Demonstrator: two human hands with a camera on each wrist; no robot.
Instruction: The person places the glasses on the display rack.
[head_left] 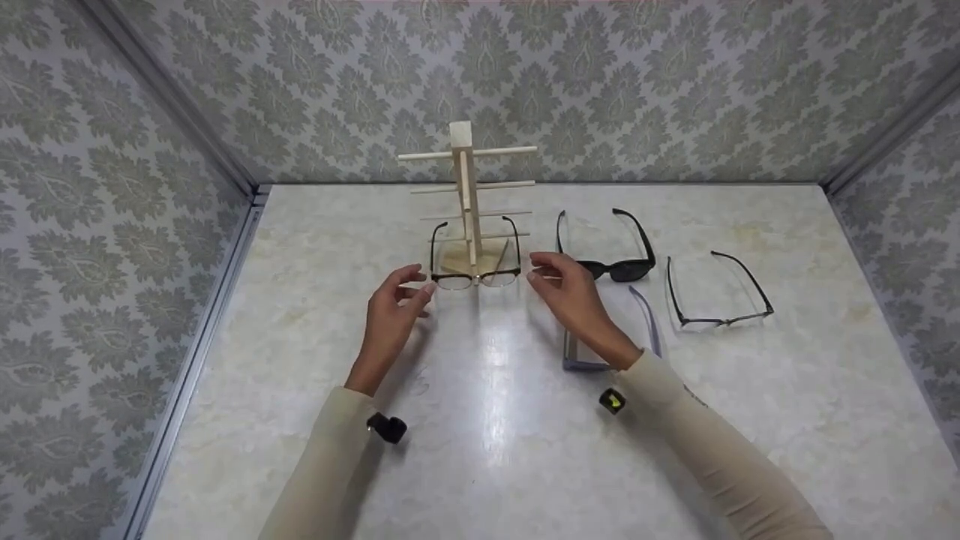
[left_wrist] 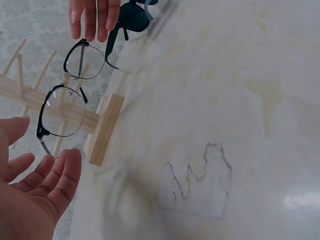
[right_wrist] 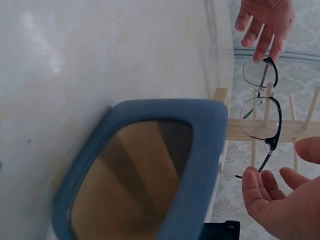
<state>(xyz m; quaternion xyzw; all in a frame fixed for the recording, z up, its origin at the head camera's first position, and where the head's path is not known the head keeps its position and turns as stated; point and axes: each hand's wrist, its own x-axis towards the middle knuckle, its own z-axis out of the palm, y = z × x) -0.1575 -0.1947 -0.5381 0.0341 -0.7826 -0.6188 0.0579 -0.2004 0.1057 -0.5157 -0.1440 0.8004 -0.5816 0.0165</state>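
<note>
A pair of browline eyeglasses (head_left: 493, 273) with a dark upper rim sits on the lowest front peg of a wooden glasses stand (head_left: 460, 139), its temples pointing back around the post. Left of the frame is my left hand (head_left: 391, 306), fingers loosely spread, thumb close to the frame's corner. On the other side, my right hand (head_left: 571, 294) is held slightly apart from the right temple, fingers relaxed. Both wrist views show the eyeglasses (left_wrist: 41, 117) between the hands, gripped by neither; whether the left fingertips (left_wrist: 72, 157) touch the temple I cannot tell.
Black sunglasses (head_left: 631, 270) lie right of the stand. Blue-framed glasses (right_wrist: 207, 135) lie under my right forearm, nearest the right wrist camera. Thin dark-framed glasses (head_left: 725, 322) lie farther right. Patterned walls (head_left: 487, 67) enclose the marbled table (head_left: 480, 465) at the back and sides.
</note>
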